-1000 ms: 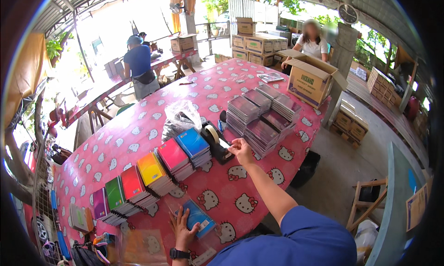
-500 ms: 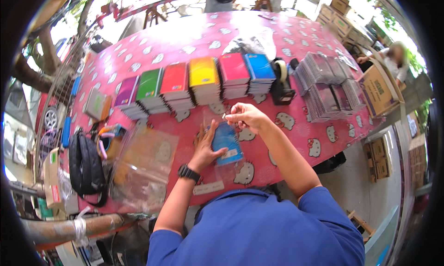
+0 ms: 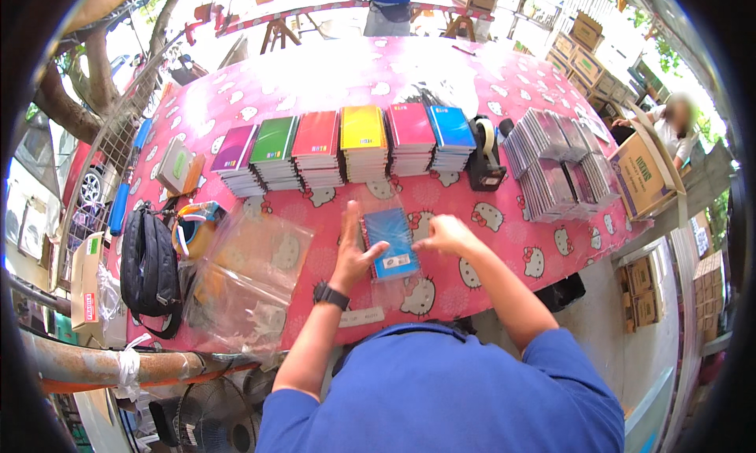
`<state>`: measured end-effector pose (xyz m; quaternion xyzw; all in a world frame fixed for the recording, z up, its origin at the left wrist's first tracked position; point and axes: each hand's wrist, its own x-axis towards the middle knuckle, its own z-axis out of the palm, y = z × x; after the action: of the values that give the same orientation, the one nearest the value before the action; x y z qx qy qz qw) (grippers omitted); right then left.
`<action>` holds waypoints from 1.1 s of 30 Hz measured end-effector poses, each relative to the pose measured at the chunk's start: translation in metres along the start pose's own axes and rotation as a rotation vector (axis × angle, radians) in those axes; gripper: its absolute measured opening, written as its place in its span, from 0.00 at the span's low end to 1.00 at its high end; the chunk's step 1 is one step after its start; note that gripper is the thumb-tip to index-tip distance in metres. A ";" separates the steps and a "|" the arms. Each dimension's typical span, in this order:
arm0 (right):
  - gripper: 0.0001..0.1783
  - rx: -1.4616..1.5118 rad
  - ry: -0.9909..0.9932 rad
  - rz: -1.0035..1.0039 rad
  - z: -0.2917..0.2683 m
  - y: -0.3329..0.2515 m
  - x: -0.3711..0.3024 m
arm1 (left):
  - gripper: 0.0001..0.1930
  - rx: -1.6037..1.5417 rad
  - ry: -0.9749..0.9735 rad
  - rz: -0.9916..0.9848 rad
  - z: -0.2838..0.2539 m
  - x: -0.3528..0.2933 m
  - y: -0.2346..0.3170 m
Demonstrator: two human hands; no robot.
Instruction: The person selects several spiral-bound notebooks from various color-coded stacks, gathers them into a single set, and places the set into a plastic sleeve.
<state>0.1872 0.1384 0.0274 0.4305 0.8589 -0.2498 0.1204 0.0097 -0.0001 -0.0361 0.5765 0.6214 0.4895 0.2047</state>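
Observation:
In front of me lies a blue spiral notebook (image 3: 390, 244) with a white label near its bottom, inside a clear plastic sleeve (image 3: 386, 294). My left hand (image 3: 352, 255) rests along the notebook's left side, its fingers stretched out away from me and its thumb over the cover. Beside the notebook's right edge is my right hand (image 3: 449, 237). Its fingers are curled together, and whatever they may hold is hidden. Behind the notebook stands a row of notebook stacks, among them a yellow stack (image 3: 363, 138) and a blue stack (image 3: 451, 134).
A black tape dispenser (image 3: 486, 158) stands right of the row, next to wrapped notebook bundles (image 3: 555, 166). Clear plastic bags (image 3: 256, 268) and a black bag (image 3: 150, 268) lie left. A person sits behind an open carton (image 3: 642, 166); another stands beyond the table.
My right hand has moved from the notebook's top, where it pinched something small, down to its right edge. My left fingers have drawn together and straightened. The view has shifted slightly.

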 end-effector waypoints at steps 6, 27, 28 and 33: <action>0.29 0.979 0.129 -0.294 0.106 0.042 -0.011 | 0.33 -0.114 0.093 -0.326 0.010 -0.048 -0.008; 0.44 1.295 0.132 -0.612 0.052 -0.013 -0.032 | 0.43 -0.536 0.059 -0.074 0.025 -0.009 0.030; 0.44 1.392 0.123 -0.538 0.057 -0.012 -0.034 | 0.43 -0.535 0.076 -0.061 0.027 -0.011 0.033; 0.49 1.225 0.214 -0.605 0.059 -0.009 -0.034 | 0.45 -0.635 0.035 -0.125 0.028 -0.017 0.033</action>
<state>0.2000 0.0792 -0.0058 0.1847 0.6525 -0.6686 -0.3051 0.0538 -0.0097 -0.0256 0.4362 0.4752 0.6553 0.3931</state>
